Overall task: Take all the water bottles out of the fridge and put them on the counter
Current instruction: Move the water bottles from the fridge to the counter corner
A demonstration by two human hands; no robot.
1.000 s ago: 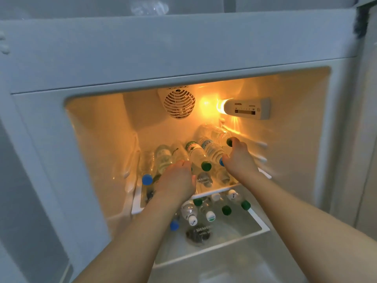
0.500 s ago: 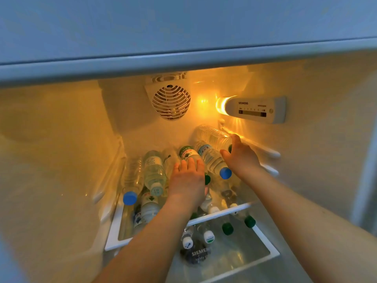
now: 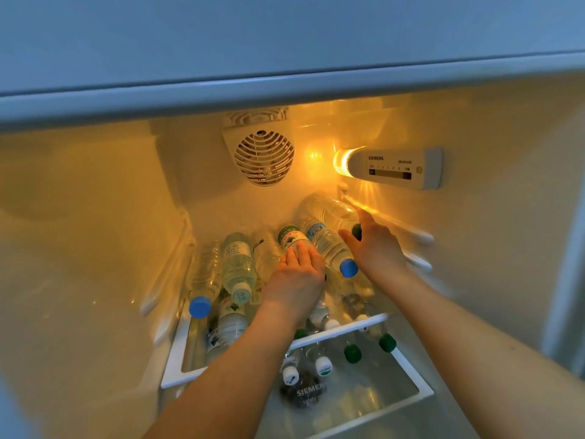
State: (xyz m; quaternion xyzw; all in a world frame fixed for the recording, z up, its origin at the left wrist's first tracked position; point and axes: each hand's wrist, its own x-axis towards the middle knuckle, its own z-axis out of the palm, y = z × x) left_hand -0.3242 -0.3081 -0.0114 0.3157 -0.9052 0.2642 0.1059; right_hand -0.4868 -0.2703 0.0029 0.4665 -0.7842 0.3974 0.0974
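Note:
Several clear water bottles lie on their sides on the upper glass shelf [image 3: 364, 324] of the lit fridge. My left hand [image 3: 296, 274] rests flat, fingers straight, on a green-labelled bottle [image 3: 289, 237] in the middle of the pile. My right hand [image 3: 376, 248] holds the neck of a green-capped bottle [image 3: 329, 207] lying highest at the back right, thumb below and fingers above its cap. A blue-capped bottle [image 3: 329, 245] lies between my hands. More bottles [image 3: 237, 264] lie to the left. Other bottles [image 3: 323, 364] sit below the shelf.
A round fan grille [image 3: 264, 158] is on the back wall, and a lit control panel [image 3: 395, 169] is on the right wall. Shelf rails [image 3: 418, 237] stick out beside my right hand. A lower glass shelf [image 3: 411, 388] juts forward under my arms.
The view has moved closer into the fridge. My left hand has slid up from the bottle necks onto the green-labelled bottle. My right hand has stayed at the green-capped bottle.

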